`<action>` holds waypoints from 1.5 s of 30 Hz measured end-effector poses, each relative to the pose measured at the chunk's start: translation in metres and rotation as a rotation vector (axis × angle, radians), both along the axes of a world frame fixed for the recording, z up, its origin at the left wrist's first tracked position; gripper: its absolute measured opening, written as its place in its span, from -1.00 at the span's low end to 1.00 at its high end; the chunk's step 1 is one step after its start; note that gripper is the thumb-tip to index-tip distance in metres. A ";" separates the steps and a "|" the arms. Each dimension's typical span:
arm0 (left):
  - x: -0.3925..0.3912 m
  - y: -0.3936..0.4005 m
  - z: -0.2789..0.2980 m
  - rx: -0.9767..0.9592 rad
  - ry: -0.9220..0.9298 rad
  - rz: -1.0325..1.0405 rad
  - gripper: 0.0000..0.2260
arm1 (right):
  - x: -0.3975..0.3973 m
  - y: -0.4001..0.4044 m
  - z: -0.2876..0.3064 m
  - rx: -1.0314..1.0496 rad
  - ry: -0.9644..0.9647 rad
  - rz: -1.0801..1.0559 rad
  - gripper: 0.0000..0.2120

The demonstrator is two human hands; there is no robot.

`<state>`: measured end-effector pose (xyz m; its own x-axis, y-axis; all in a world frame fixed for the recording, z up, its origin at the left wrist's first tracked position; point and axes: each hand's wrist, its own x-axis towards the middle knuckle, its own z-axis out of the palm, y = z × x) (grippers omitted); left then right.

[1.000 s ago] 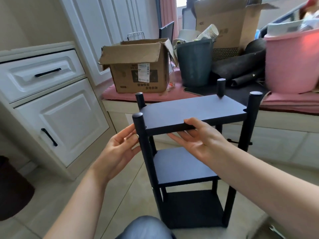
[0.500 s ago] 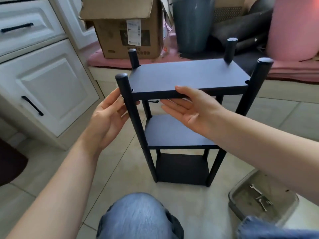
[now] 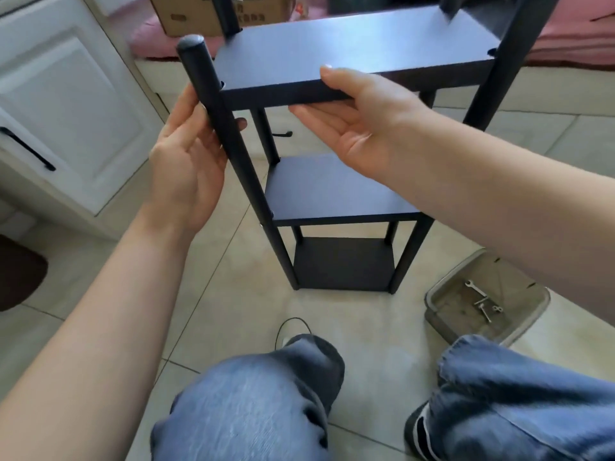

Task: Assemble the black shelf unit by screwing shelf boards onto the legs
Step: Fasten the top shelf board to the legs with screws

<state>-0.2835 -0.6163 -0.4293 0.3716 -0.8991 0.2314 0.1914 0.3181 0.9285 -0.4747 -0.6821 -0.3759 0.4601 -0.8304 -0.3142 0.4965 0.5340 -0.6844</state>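
The black shelf unit stands upright on the tiled floor at twelve o'clock from the person's knees, three boards fixed between its legs, with a white cabinet at nine o'clock and a cardboard box behind at eleven. The right hand holds the front edge of the top board, thumb on top and fingers straight and pressed together beneath, while the left hand cups the front left leg, its fingers lying loosely along it. A grey tray at four o'clock holds small wrenches.
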 end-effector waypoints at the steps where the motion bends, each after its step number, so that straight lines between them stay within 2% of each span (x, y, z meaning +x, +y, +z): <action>1: -0.001 0.002 0.000 -0.001 0.005 -0.005 -0.68 | -0.002 0.002 -0.001 -0.009 -0.002 0.001 -0.89; 10: -0.010 0.009 -0.001 -0.006 0.005 0.011 -0.66 | -0.008 0.010 -0.003 -0.048 -0.004 -0.008 -0.87; 16: -0.016 0.005 -0.003 -0.040 0.001 0.090 -0.67 | -0.016 -0.002 -0.012 -0.113 0.002 0.002 -0.73; 22: -0.017 -0.001 -0.009 -0.082 0.081 0.064 -0.68 | -0.026 -0.014 -0.018 -0.083 -0.146 -0.049 -0.73; 25: -0.018 -0.003 -0.007 -0.080 0.148 0.066 -0.68 | -0.021 -0.017 -0.013 -0.039 -0.150 -0.084 -0.77; 28: -0.018 -0.003 -0.007 -0.059 0.123 0.074 -0.68 | -0.018 -0.017 -0.009 -0.017 -0.119 -0.108 -0.89; 30: -0.019 -0.003 -0.006 -0.052 0.104 0.090 -0.67 | -0.018 -0.019 -0.007 -0.015 -0.111 -0.097 -0.87; 42: -0.045 -0.008 0.001 0.033 0.077 0.383 -0.69 | -0.018 -0.020 -0.005 -0.004 -0.116 -0.075 -0.88; 45: -0.050 -0.006 0.004 0.048 0.148 0.504 -0.73 | -0.019 -0.021 -0.005 0.003 -0.118 -0.076 -0.86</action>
<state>-0.3339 -0.6223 -0.4256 0.7865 -0.6084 0.1063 0.1558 0.3620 0.9191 -0.4937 -0.7028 -0.3805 0.4300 -0.8635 -0.2636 0.6126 0.4936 -0.6173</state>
